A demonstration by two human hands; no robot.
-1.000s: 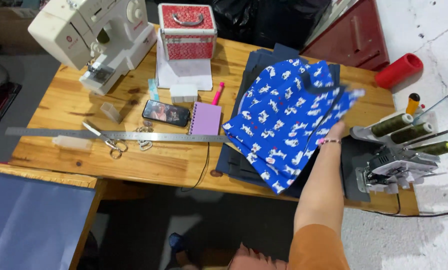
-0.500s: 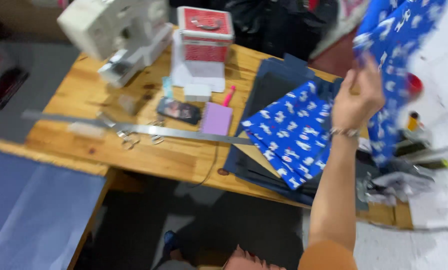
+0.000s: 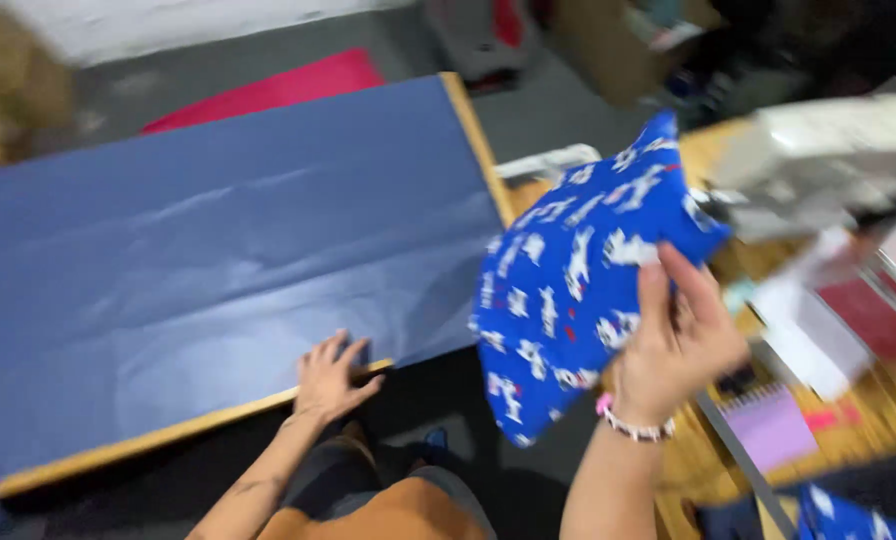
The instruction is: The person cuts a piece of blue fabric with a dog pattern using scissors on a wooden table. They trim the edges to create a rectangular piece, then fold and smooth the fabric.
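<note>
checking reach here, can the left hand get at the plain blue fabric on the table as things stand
Probably yes: the left hand already rests flat on the near edge of the plain blue fabric, with nothing between them. The right hand holds the printed blue cloth aside.

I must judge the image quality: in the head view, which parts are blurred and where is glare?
Head view: motion blur smears the sewing machine and the printed blue fabric in the right hand; soft glare lies on the navy cloth near the left hand, which looks sharper.

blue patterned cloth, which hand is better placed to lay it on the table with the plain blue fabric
Right: the right hand already grips the blue patterned cloth. The left hand lies flat on the plain blue fabric.
</note>
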